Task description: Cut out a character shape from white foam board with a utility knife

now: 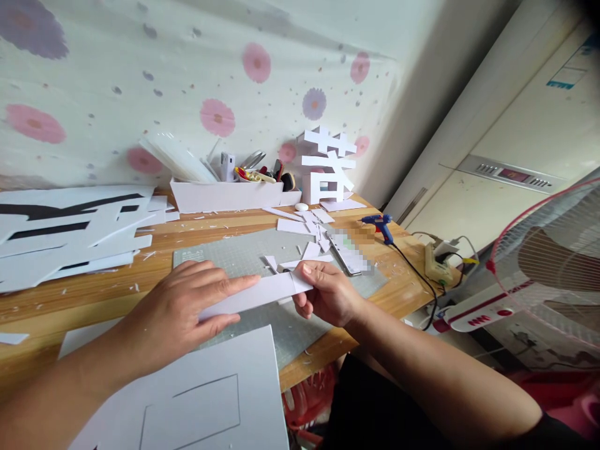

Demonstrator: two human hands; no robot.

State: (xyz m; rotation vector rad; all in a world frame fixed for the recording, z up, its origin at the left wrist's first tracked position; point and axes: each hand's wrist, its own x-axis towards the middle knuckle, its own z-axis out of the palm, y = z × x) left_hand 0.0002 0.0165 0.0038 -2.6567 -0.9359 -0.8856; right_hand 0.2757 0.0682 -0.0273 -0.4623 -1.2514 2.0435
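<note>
While both hands meet over the grey cutting mat (262,256), the white paper strip (255,295) lies between them with its long axis running left to right and rising slightly toward the right end. The left hand (180,312) lies flat on the strip's left part, fingers stretched out along it and pointing right, so its grip is spread and pressing, not closed around anything. The right hand (328,294) holds the strip's right end, thumb on top and fingers curled beneath, a grip clamped on the paper where a short crosswise piece seems to wrap or fold over it; I cannot tell which. From that pinch the strip runs leftward, under the left palm, with the bare middle stretch showing between the 2 hands. Both hands touch the strip, so neither is nearer; the right one has the end, the left one covers more of the length.

Just beyond the right hand lie small white offcuts (307,231) scattered on the mat and the wooden desk (220,220). A large white sheet (206,394) with a drawn outline sits at the near edge, below the left forearm. Farther off, a blue glue gun (380,224) rests at the right of the desk, a white tray of tools (225,194) stands by the wall, and cut white sheets (70,231) are stacked at the far left.
</note>
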